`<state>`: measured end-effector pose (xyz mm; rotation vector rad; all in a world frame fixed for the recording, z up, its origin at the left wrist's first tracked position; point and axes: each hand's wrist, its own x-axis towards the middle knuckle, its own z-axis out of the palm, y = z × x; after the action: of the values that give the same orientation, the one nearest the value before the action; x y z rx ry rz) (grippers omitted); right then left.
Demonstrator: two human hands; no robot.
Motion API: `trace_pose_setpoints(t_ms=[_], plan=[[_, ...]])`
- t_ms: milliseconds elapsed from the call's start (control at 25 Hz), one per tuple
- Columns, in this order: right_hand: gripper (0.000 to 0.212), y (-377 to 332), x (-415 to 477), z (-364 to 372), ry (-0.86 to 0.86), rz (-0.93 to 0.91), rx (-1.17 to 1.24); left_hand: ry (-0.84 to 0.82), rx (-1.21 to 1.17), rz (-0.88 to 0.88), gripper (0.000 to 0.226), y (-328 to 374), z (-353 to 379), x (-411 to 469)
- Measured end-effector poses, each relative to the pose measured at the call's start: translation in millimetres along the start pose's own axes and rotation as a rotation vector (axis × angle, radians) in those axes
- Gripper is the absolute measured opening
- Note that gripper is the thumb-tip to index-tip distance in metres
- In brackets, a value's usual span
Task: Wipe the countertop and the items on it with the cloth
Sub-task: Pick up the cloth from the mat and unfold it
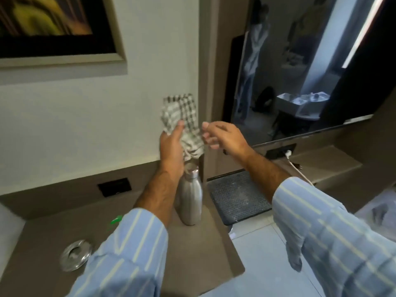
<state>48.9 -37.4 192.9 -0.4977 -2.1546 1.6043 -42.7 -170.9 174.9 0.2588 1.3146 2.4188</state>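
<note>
A green-and-white checked cloth [182,118] hangs bunched in the air above the counter, held up by my left hand [171,146], whose fingers press against its left side. Just right of the cloth is my right hand [222,136], fingers spread and curled, fingertips close to the cloth's right edge; I cannot tell if they touch it. Directly below the cloth stands a steel bottle [190,198] on the brown countertop [53,232]. Part of the bottle's neck is hidden by my left wrist.
A round metal ashtray [75,255] lies at the counter's front left, and a small green item [115,220] shows behind my left sleeve. A dark mat [237,196] lies right of the bottle. A wall television [300,71], a socket [114,186] and a white cable [297,170] are nearby.
</note>
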Motion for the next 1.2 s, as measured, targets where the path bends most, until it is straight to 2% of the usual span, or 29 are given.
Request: trace_pose_setpoints(t_ms=[80, 120, 200, 240, 320, 440, 560, 680, 800, 880, 920, 1040, 1120, 1200], plan=[[0.043, 19.4, 11.0, 33.6, -0.004, -0.074, -0.362, 0.233, 0.182, 0.065, 0.014, -5.1, -62.5, 0.9], [0.050, 30.8, 14.7, 48.9, -0.080, -0.098, -0.518, 0.301, 0.261, 0.046, 0.018, -17.8, -90.0, -2.5], [0.057, 55.4, 20.0, 74.9, -0.279, -0.080, -0.750, 0.315, 0.471, -0.053, 0.029, -55.5, -127.4, -16.2], [0.053, 67.2, 22.4, 84.8, -0.324, -0.055, -0.812, 0.292, 0.551, -0.118, 0.034, -73.4, -135.4, -24.7], [0.042, 83.0, 20.5, 93.0, -0.260, -0.017, -0.764, 0.261, 0.530, -0.173, 0.043, -96.6, -126.1, -41.3], [0.054, 93.0, 16.5, 98.7, -0.133, -0.075, -0.668, 0.318, 0.487, -0.053, 0.062, -134.6, -93.0, -48.6], [0.059, 95.6, 14.8, 102.7, -0.069, -0.112, -0.625, 0.328, 0.491, 0.040, 0.050, -176.5, -91.8, -53.8], [0.054, 98.9, 13.2, 107.3, -0.014, -0.079, -0.543, 0.431, 0.433, -0.240, 0.047, -204.3, -121.1, -46.3], [0.050, 103.4, 13.2, 108.2, 0.038, -0.073, -0.463, 0.360, 0.360, -0.013, 0.055, -205.6, -112.5, -37.3], [0.049, 105.1, 16.6, 109.6, 0.051, -0.057, -0.447, 0.310, 0.473, 0.093, 0.055, -209.2, -99.5, -41.7], [0.050, 105.1, 15.8, 109.2, 0.053, -0.047, -0.437, 0.330, 0.489, 0.070, 0.054, -215.1, -102.7, -47.9], [0.050, 103.9, 12.6, 110.2, 0.063, -0.035, -0.425, 0.415, 0.418, -0.224, 0.047, -203.2, -126.4, -41.9], [0.049, 104.7, 12.9, 111.4, 0.075, -0.041, -0.407, 0.316, 0.378, -0.204, 0.039, -181.5, -122.5, -23.8], [0.047, 104.6, 14.2, 110.5, 0.065, -0.056, -0.420, 0.226, 0.477, -0.071, 0.033, -162.0, -100.2, -13.0]])
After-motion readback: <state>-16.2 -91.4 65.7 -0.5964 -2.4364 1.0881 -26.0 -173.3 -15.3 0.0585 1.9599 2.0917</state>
